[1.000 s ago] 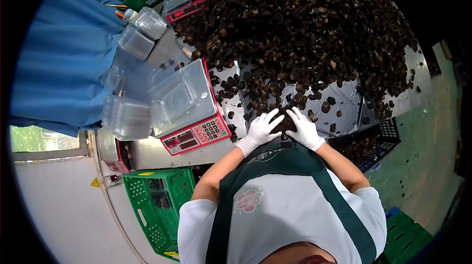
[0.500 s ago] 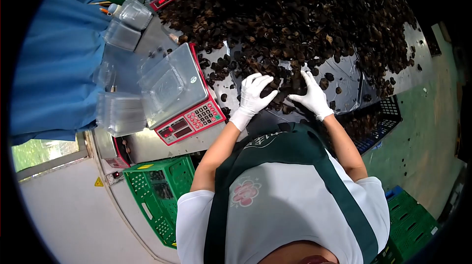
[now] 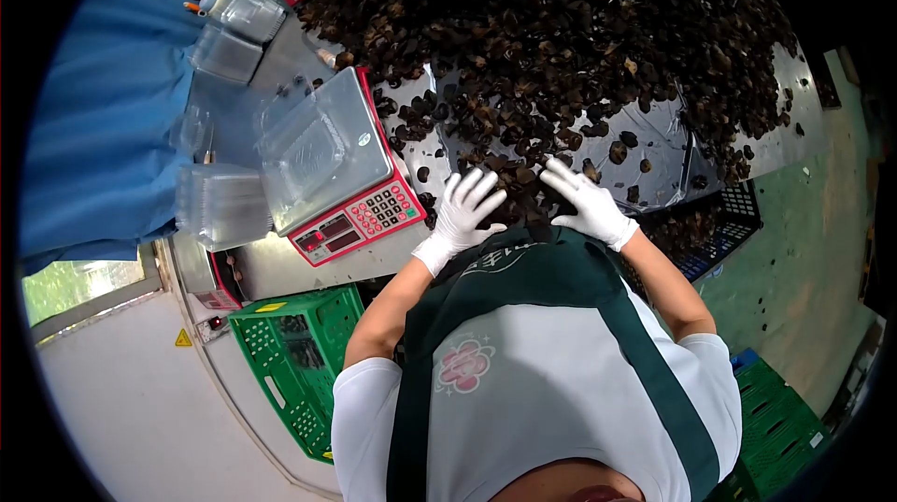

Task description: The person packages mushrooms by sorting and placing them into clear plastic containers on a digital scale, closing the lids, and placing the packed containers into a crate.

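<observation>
Rough, dark, curled pieces (image 3: pixel 525 186) lie loose between the left hand (image 3: pixel 461 215) and right hand (image 3: pixel 594 210); white-gloved fingers (image 3: pixel 482 190) are extended, spread, released.

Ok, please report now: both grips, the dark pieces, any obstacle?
Left grip, right grip: both spread open. Dark pieces: loose between grips, large heap beyond. No obstacle seen between grips and heap.

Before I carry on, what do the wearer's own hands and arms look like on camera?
The left hand and right hand each wear a plain white, close-fitting glove that ends around the wrist. The forearms are bare. Short white sleeves end near the elbows. I see no cables or markings on gloves or sleeves.
</observation>
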The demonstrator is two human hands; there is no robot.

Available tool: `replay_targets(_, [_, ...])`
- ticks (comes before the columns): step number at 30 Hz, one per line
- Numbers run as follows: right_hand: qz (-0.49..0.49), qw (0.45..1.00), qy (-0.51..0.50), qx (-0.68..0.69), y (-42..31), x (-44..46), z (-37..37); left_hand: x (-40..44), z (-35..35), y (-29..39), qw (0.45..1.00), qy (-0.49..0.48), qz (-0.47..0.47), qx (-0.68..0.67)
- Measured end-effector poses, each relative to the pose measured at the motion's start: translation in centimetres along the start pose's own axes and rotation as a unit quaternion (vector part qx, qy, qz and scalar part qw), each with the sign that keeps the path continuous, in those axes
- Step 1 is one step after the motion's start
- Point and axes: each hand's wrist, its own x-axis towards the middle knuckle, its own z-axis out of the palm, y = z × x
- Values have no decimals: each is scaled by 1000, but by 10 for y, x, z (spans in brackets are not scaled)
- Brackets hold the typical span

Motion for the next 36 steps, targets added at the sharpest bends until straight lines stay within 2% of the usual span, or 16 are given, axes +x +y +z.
replay_targets(3, [140,990,27,-10,5,-9,0,13,-7,11,986,-19,-159,45])
replay_targets(5, [225,974,26,-2,8,-14,4,16,-4,10,985,-43,-163,27])
replay_targets(6, [226,974,27,-3,8,-15,6,18,-4,10,984,-66,-167,9])
replay_targets(8, [241,970,36,26,11,-16,16,23,-3,13,993,-46,-104,-10])
replay_targets(14, [157,979,108,75,9,4,40,62,-2,25,995,-96,-27,-5])
replay_targets(16, [205,959,130,144,8,13,40,77,3,32,997,-72,-18,-36])
replay_targets(18, [208,952,168,150,8,20,35,92,1,36,993,-109,-33,-31])
replay_targets(20, [277,927,155,199,4,29,21,106,5,38,981,-179,-77,-15])
replay_targets(21, [244,930,203,186,13,30,28,109,10,36,981,-172,-87,-21])
replay_targets(24, [255,917,205,228,26,32,29,111,26,22,982,-159,-84,-62])
replay_targets(25, [256,903,200,281,26,30,27,107,36,11,986,-113,-78,-96])
replay_targets(26, [232,917,221,238,28,28,28,101,46,1,987,-66,-72,-131])
replay_targets(30, [307,890,167,291,11,16,8,103,35,-11,937,109,-154,-295])
replay_targets(32, [323,885,145,303,8,9,10,99,18,-16,894,129,-255,-345])
replay_targets(34, [238,946,161,148,7,0,16,93,4,-23,824,120,-357,-425])
replay_targets(36, [223,962,132,81,3,-7,19,90,-21,-25,742,114,-438,-495])
